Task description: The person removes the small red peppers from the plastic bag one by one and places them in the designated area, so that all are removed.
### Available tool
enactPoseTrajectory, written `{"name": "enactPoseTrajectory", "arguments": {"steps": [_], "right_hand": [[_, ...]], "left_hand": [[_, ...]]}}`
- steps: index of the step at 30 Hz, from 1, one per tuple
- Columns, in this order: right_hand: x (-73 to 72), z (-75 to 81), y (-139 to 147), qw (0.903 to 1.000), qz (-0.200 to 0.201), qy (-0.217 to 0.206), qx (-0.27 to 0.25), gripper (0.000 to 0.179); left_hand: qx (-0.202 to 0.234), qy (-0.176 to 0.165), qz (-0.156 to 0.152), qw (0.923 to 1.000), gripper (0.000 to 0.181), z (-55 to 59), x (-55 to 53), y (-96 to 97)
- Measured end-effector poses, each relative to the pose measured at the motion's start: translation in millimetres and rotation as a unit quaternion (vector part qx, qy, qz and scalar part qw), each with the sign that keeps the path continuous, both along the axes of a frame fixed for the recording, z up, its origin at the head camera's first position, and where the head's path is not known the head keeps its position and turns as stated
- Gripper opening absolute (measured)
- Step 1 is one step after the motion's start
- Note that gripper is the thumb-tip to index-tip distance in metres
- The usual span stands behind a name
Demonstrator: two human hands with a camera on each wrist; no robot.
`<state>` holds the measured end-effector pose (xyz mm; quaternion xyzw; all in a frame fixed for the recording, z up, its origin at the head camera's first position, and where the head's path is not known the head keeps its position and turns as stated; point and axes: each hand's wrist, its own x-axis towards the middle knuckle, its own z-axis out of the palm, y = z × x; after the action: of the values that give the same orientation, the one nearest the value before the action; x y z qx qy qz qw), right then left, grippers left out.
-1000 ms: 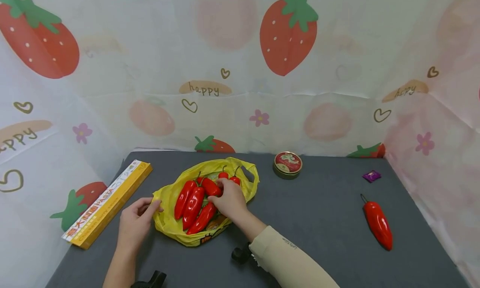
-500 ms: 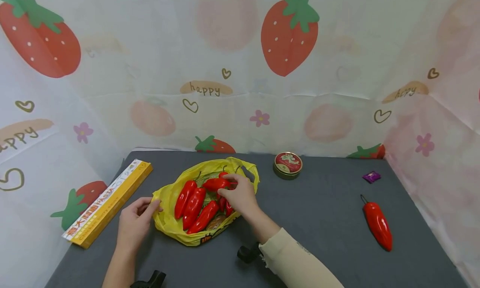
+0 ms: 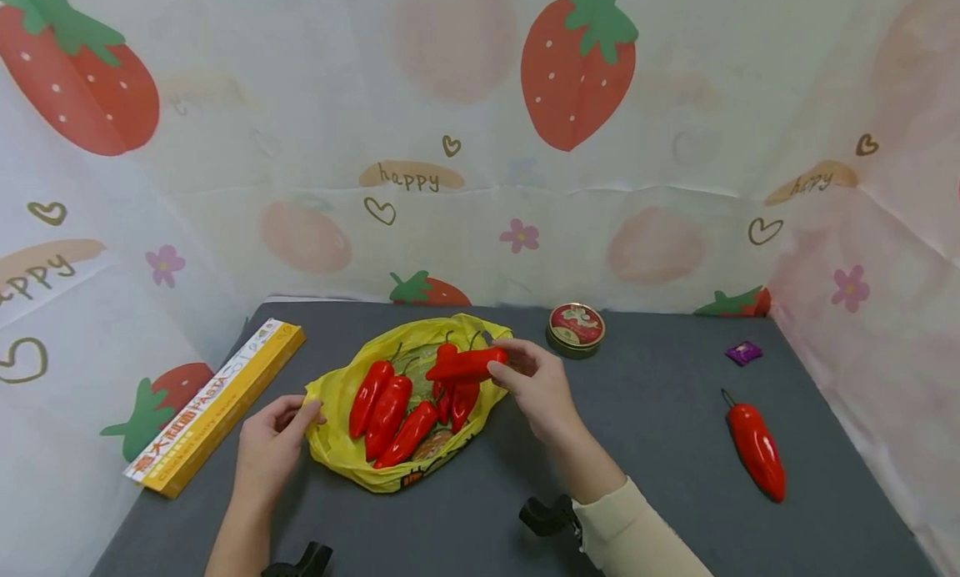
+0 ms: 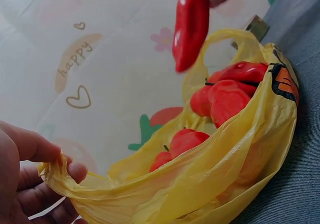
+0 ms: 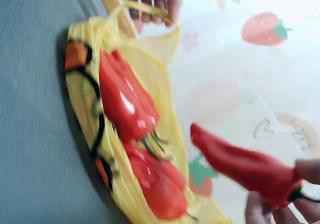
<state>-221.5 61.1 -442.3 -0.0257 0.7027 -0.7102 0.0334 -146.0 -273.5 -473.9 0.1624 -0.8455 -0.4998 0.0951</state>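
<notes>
A yellow plastic bag point(image 3: 330, 402) lies spread on the table with several red chili peppers point(image 3: 388, 414) in it. The bag's left edge is pinched between thumb and fingers of my left hand point(image 3: 272, 448), which also shows in the left wrist view, where the yellow film point(image 4: 130, 194) stretches away from it. My right hand point(image 3: 546, 393) grips another red pepper point(image 3: 463, 366) by its stem end, raised over the bag's right side. In the right wrist view that pepper point(image 5: 245, 166) points its tip toward the bag, apart from the peppers inside.
A yellow pasta box point(image 3: 217, 410) lies slanted left of the bag. At the back stands a round red-lidded tin point(image 3: 576, 330). A small purple packet point(image 3: 743, 353) and a single red pepper point(image 3: 756, 454) lie on the right of the grey table point(image 3: 645, 444).
My right hand has lifted a red pepper from among the others in the bag and moved it rightward and up. My left hand stays at the bag's edge.
</notes>
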Motion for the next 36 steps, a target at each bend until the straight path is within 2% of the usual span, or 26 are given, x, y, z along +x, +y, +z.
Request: {"name": "enactPoseTrajectory", "arguments": {"steps": [3,6,10,14,17,20,25,28,31,36], "right_hand": [[-1.0,1.8,14.0,0.9995,-0.028,0.008,-0.015,0.039],[-3.4,1.8,28.3,0.9962,-0.063,0.009,-0.059,0.038],[-7.3,-1.8,49.6,0.9872,-0.108,-0.019,-0.116,0.041],[-8.3,-6.7,72.5,0.9847,-0.108,-0.056,-0.124,0.056],[-8.9,-9.7,86.9,0.9873,-0.092,-0.087,-0.097,0.071],[-9.2,-12.5,100.7,0.9906,-0.065,-0.105,-0.058,0.077],[-3.2,-13.7,127.2,0.9948,0.002,-0.099,-0.023,0.061],[1.4,-11.5,146.4,0.9956,0.027,-0.089,0.002,0.054],[3.4,-9.5,167.1,0.9953,0.033,-0.076,0.049,0.064],[4.2,-12.2,197.5,0.9878,-0.001,-0.076,0.136,0.083]], "left_hand": [[-0.002,0.006,0.002,1.0,0.044,0.5,-0.1,0.9],[-0.001,0.009,0.006,0.9999,0.043,0.9,0.1,1.6],[0.001,0.006,0.006,1.0,0.043,1.1,0.0,2.0],[0.004,0.002,0.005,1.0,0.044,1.5,0.0,2.2],[0.002,0.006,0.005,1.0,0.043,1.9,0.2,1.9],[-0.001,0.009,0.003,1.0,0.043,2.0,0.1,1.1],[-0.005,0.008,0.004,0.9999,0.043,2.1,-0.3,0.1],[-0.005,0.007,0.004,1.0,0.043,1.3,0.0,0.9],[-0.005,0.007,-0.001,1.0,0.041,-0.1,-0.4,3.1],[-0.002,0.013,-0.014,0.9998,0.038,-2.0,-0.8,7.1]]}}
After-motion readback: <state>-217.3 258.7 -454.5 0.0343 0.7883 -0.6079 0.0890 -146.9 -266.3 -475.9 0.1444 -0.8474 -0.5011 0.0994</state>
